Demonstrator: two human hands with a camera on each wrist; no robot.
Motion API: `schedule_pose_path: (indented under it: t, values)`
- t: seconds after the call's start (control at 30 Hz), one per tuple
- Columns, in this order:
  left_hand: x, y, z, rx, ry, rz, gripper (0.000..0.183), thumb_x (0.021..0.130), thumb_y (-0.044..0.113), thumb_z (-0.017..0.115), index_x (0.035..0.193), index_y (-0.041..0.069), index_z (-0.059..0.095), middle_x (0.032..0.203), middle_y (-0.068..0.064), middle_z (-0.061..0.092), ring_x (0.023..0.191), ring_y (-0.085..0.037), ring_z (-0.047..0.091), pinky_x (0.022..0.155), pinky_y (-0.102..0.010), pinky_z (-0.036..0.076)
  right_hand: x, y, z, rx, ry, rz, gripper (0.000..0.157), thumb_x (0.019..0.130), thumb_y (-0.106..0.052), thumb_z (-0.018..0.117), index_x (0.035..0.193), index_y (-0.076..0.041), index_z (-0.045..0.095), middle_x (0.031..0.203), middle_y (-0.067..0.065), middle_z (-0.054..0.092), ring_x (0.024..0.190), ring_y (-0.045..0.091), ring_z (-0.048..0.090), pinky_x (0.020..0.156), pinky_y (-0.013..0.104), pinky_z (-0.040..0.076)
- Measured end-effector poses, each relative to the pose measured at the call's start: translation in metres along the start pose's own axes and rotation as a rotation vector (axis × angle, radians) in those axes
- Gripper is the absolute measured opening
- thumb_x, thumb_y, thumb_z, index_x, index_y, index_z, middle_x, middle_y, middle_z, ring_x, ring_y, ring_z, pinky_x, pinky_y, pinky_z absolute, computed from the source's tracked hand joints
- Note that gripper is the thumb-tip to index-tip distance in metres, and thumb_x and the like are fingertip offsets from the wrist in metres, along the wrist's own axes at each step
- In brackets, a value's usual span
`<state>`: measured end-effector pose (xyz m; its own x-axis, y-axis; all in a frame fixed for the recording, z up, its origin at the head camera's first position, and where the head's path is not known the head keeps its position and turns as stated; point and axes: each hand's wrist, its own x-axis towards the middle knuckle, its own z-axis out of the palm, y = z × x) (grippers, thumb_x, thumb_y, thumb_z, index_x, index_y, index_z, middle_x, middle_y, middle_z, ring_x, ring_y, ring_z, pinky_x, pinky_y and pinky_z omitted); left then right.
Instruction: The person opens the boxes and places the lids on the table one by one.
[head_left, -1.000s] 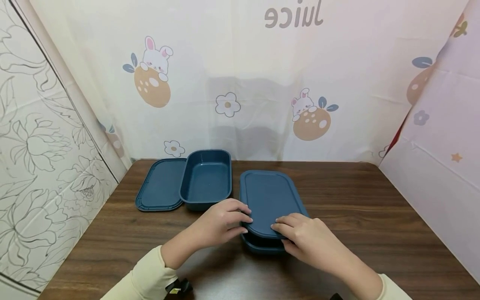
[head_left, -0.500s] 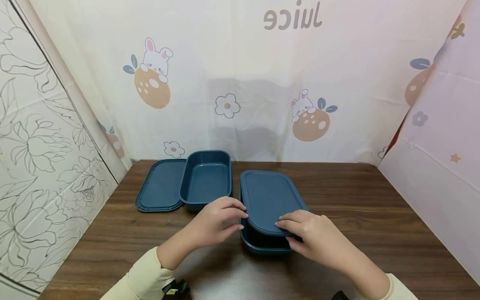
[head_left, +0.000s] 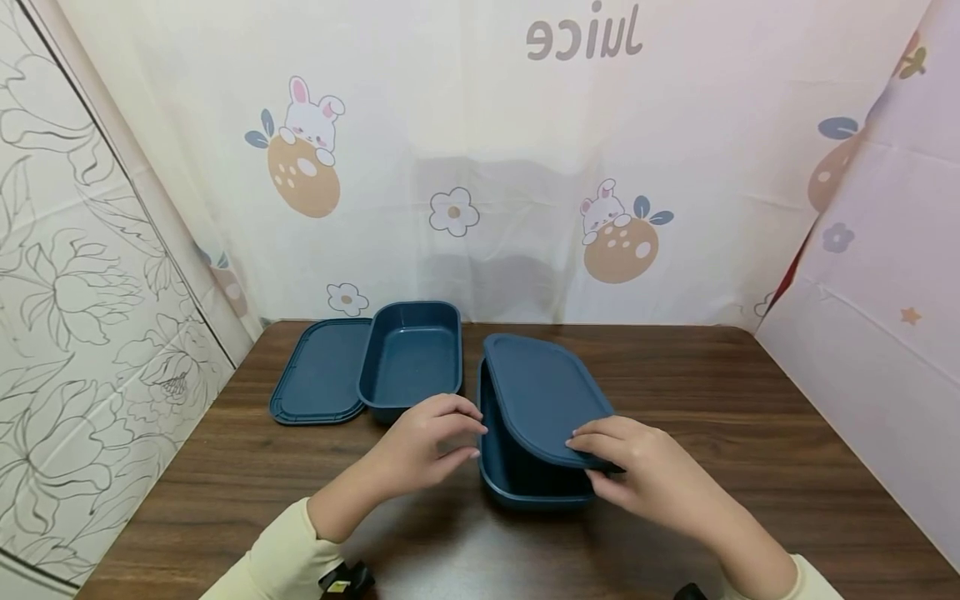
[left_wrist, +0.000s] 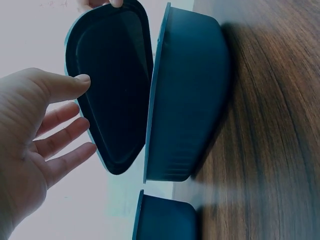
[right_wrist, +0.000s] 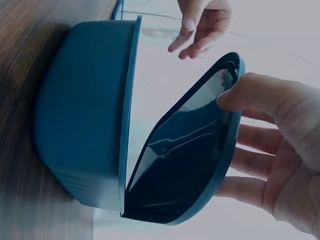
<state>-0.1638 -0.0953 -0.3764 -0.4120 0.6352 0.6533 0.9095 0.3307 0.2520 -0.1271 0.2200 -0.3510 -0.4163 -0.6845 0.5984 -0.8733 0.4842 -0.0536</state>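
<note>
A dark blue lid (head_left: 551, 400) is tilted above a matching rectangular box (head_left: 525, 492), its left side raised and shifted right. With thumb beneath and fingers on top, my right hand (head_left: 660, 471) pinches the lid's near right corner. The lid's underside (right_wrist: 185, 145) shows in the right wrist view, its far end meeting the box rim. My left hand (head_left: 423, 446) hovers left of the box, its fingers loosely bent and holding nothing. From the left wrist, the left thumb and fingers overlap the lid's edge (left_wrist: 107, 90) in view; the head view shows them apart from it.
Behind and to the left stands an uncovered second blue box (head_left: 412, 354). Next to it, another blue lid (head_left: 321, 371) lies partly behind that box's edge. All sit on a brown wooden table (head_left: 690, 375), with a printed curtain (head_left: 510, 108) hanging behind.
The lid has lifted off the box and slid right in my right hand, uncovering the box's left and near sides. My left hand has come off the lid and drawn back left.
</note>
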Motion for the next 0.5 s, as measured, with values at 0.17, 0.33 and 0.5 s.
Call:
schedule_pose_path:
  t: [0.17, 0.33, 0.5]
  values:
    - [-0.003, -0.002, 0.0, -0.039, 0.002, -0.048, 0.023, 0.079, 0.006, 0.082, 0.1, 0.009, 0.072, 0.107, -0.003, 0.064, 0.101, -0.014, 0.06, 0.088, -0.027, 0.052, -0.005, 0.002, -0.002, 0.005, 0.041, 0.005, 0.041, 0.1, -0.036, 0.04, 0.105, -0.009, 0.07, 0.105, 0.001, 0.068, 0.093, 0.02, 0.066, 0.079, 0.02, 0.052]
    - [-0.007, -0.003, 0.0, -0.071, 0.004, -0.092, 0.018, 0.08, 0.007, 0.081, 0.096, 0.008, 0.074, 0.105, -0.002, 0.064, 0.098, -0.014, 0.06, 0.085, -0.029, 0.053, -0.01, 0.003, -0.003, 0.014, 0.046, 0.052, 0.042, 0.1, -0.04, 0.04, 0.105, -0.008, 0.068, 0.104, 0.001, 0.068, 0.093, 0.019, 0.066, 0.082, 0.015, 0.05]
    - [-0.011, -0.001, 0.001, -0.096, -0.031, -0.177, 0.015, 0.082, 0.008, 0.079, 0.096, 0.008, 0.075, 0.105, -0.001, 0.063, 0.097, -0.013, 0.06, 0.084, -0.028, 0.054, -0.017, 0.005, -0.004, 0.045, 0.063, 0.062, 0.04, 0.1, -0.038, 0.042, 0.107, -0.008, 0.068, 0.104, 0.002, 0.068, 0.093, 0.02, 0.066, 0.083, 0.012, 0.049]
